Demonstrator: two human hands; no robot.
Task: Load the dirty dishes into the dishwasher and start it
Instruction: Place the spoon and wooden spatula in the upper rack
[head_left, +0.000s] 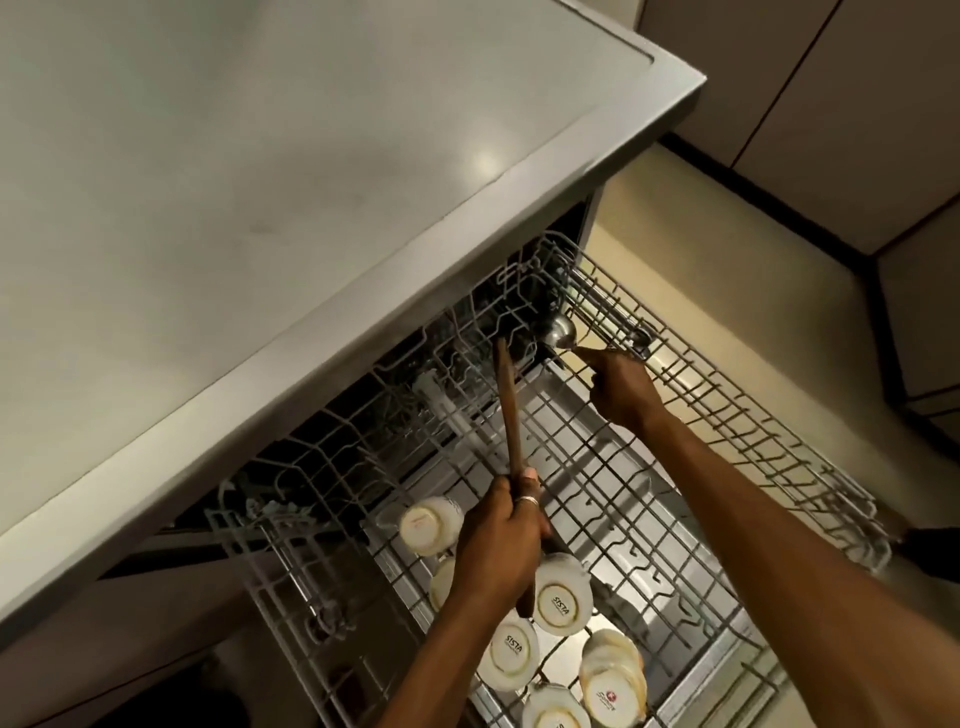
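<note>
In the head view, the left hand (498, 540), at about six o'clock of the frame, is gripping the long brown wooden spoon handle (506, 405) with fingers wrapped tight round its lower part. The stick is pointing toward twelve o'clock, its far end reaching in among the tines at the back of the grey wire upper rack (810, 467). The right hand (623, 389), at about two o'clock from the left, is curling its fingers and seemingly pinching the shiny steel ladle (558, 330) by its handle, which is mostly hidden; the bowl is lying at the rack's back edge, just under the lip of the grey steel countertop (260, 182). White upturned cups with printed bases (558, 603) are sitting in the rack's near rows, right beside the left wrist.

Judging from this, the ladle is risking slipping through the wide wire gaps if it is being let go at an angle. The wooden handle is likely catching on tines or poking below the rack, where it might be blocking a spray arm. The left forearm, moving close over the cups, is at risk of knocking one over.
</note>
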